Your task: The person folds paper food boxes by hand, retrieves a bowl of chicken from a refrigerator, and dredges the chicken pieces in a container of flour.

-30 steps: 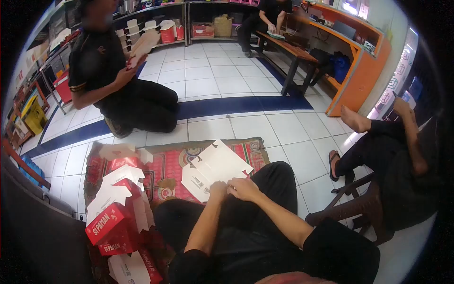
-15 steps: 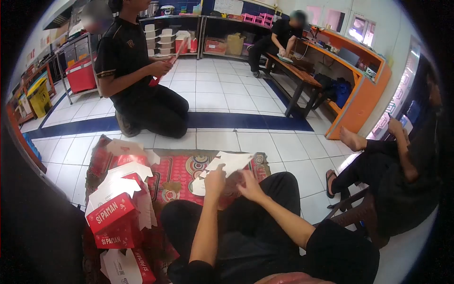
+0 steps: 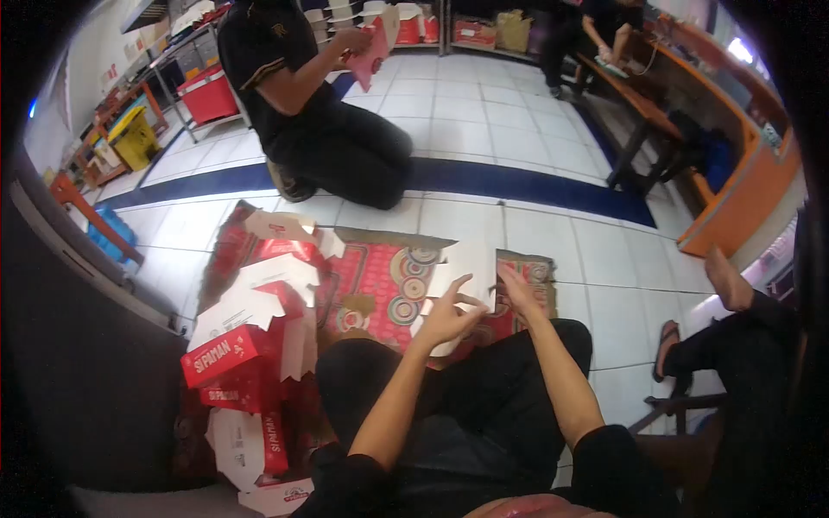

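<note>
In the head view, read SI PAMAN in white capitals along the upper red box point(image 3: 226, 356), well to the left of the left hand point(image 3: 451, 318). Made out the same name on the red box beneath point(image 3: 226, 397), and again, running sideways, on the lower carton point(image 3: 239, 449), farther from the fingers and nearer the body. Noticed dark print on its white panel and on a white flap point(image 3: 237, 318) above the upper box, too small to read. Also saw red lettering on the lowest carton point(image 3: 281, 498), likewise illegible. Found the white carton point(image 3: 471, 266) between the two hands, reaching beyond the left fingertips, passing under that hand and showing again on its near side. Saw the left fingers spread over the carton; could not tell whether anything was pinched. Saw the right hand point(image 3: 516, 292) along the carton's right edge, fingers extended and held close together; could not tell about any grip there either. Below the fingers, saw a red patterned mat point(image 3: 371, 281). Ahead and to the left of the fingertips, beyond the mat, saw a kneeling co-worker point(image 3: 298, 104) holding a red-and-white carton point(image 3: 373, 56), with a shirt emblem too blurred to read.
</note>
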Tool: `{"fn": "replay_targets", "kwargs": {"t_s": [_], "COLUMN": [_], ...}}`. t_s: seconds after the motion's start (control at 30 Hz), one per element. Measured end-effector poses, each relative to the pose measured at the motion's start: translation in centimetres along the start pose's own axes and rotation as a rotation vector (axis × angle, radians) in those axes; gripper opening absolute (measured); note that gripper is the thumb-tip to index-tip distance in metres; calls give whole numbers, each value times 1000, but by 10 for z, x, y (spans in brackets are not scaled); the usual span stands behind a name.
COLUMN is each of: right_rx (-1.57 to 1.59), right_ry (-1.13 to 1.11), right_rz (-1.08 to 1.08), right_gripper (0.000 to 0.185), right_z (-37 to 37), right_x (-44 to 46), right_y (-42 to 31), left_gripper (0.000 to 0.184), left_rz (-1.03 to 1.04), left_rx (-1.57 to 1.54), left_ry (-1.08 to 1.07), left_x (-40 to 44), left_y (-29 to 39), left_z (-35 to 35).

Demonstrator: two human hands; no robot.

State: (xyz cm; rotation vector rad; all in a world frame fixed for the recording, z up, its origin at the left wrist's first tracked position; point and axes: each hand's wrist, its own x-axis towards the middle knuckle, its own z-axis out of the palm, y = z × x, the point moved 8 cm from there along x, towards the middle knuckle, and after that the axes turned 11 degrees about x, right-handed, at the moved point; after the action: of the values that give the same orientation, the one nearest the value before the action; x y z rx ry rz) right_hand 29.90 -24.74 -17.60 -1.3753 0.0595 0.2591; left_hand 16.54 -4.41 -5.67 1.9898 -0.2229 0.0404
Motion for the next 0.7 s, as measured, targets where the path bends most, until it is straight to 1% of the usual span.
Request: {"fn": "replay_targets", "kwargs": {"t_s": [0.07, 0.1, 0.13, 0.17, 0.2, 0.23, 0.27, 0.3, 0.33, 0.37, 0.43, 0.47, 0.5, 0.57, 0.6, 0.63, 0.7], "right_rx": [-85, -102, -157, -216, -286, -266, -271, -276, -370, -351, -326, -359, -341, -307, -310, -310, -320], "right_ry": [-121, -167, -219, -267, -215, -225, -249, -269, -234, -239, -289, -292, -320, -279, -226, -228, -179], "right_rz": [-84, -112, -149, -187, -190, -188, -243, -300, -301, -304, -353, -394, -414, -203, -268, -265, -406], "right_gripper": [42, 43, 46, 50, 52, 52, 54, 56, 58, 58, 56, 52, 52, 47, 38, 38, 29], "right_z": [18, 30, 48, 64, 75, 80, 84, 87, 84, 81, 83, 86, 93, 91, 90, 92, 89], "right_x": [-11, -19, -39, -59, -72, -79, -85, -88, -87, -89, -92, -96, -102, -104, -104, -103, -106], "right_y": [-1, -4, -16, -31, -43, -48, -53, -57, -56, -57, -70, -80, -90, -82, -82, -79, -86], "left_gripper": [66, 72, 78, 78, 73, 69, 58, 58, 53, 49, 42, 41, 40, 36, 36, 35, 35], "left_rz": [-169, -289, -267, -286, -252, -216, -164, -171, -204, -232, -303, -252, -211, -170, -172, -162, -157], "left_rx": [-266, -382, -357, -338, -283, -228, -187, -166, -226, -286, -90, -85, -76, -45, -42, -80, -126], "left_ry": [-118, -163, -71, -64, -59, -57, 61, 61, 102, 148, 185, 241, 250, 299, 306, 291, 267], "left_x": [-2, -4, -1, 0, 4, 7, 9, 10, 10, 11, 12, 11, 14, 20, 25, 32, 40], "left_y": [-7, -11, -21, -32, -38, -39, -36, -38, -43, -47, -53, -43, -41, -26, -21, -16, -3], "left_z": [15, 23, 27, 31, 33, 35, 30, 31, 28, 25, 11, 4, -3, -19, -26, -33, -45]}}
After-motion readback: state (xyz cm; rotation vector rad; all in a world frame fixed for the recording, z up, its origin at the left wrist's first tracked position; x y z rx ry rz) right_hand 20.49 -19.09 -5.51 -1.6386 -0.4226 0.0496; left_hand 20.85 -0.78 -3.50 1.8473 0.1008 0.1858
